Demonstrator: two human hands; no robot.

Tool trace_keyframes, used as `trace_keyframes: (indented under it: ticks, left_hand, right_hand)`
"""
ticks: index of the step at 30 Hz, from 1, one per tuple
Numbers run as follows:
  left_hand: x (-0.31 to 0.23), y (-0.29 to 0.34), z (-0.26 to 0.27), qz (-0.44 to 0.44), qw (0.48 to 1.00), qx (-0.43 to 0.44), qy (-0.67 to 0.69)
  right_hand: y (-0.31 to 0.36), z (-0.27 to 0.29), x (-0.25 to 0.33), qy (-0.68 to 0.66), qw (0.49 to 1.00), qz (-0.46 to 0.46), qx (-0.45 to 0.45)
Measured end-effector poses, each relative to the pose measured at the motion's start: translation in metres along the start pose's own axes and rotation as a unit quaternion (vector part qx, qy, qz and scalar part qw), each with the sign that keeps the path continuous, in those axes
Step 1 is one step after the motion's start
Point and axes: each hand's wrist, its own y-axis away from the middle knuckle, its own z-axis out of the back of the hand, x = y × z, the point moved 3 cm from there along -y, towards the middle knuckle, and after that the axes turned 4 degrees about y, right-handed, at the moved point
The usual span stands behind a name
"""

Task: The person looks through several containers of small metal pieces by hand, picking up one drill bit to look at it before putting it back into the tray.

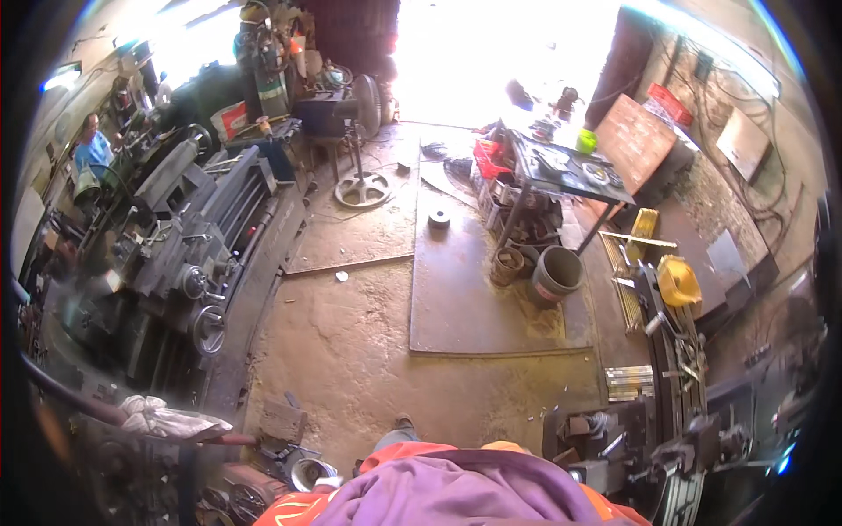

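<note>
Neither of my hands shows; purple cloth (456,491) and orange clothing (405,453) on my body fill the lower edge. One of my shoes (403,422) stands on the dusty floor in front of me. To my left runs a large grey metal lathe (189,237) with a round handwheel (209,330). Close on my lower left are a white round container (307,473) and a crumpled pale rag (168,416). At my lower right stands a dark machine (605,447) with metal parts on it.
A flat metal sheet (465,307) lies on the floor ahead. On it stand a grey bucket (556,273) and a smaller brown one (507,265), beside a cluttered metal table (570,171). A pedestal fan (364,105) stands farther back; a person (92,149) is at far left.
</note>
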Motion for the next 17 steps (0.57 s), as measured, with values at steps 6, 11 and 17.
trace_keyframes:
  ticks: [6,11,17]
  left_hand:
    - [0.014,-0.173,0.151,0.176,0.751,-0.173,0.613]
    - [0.039,-0.261,0.242,0.143,0.770,-0.167,0.599]
    - [0.053,-0.364,0.287,0.203,0.842,-0.016,0.499]
  right_hand:
    - [-0.101,0.021,-0.042,-0.021,0.994,-0.103,0.033]
    - [-0.115,0.137,0.126,-0.095,0.990,-0.098,-0.043]
    - [-0.272,0.192,0.143,-0.105,0.988,-0.088,-0.077]
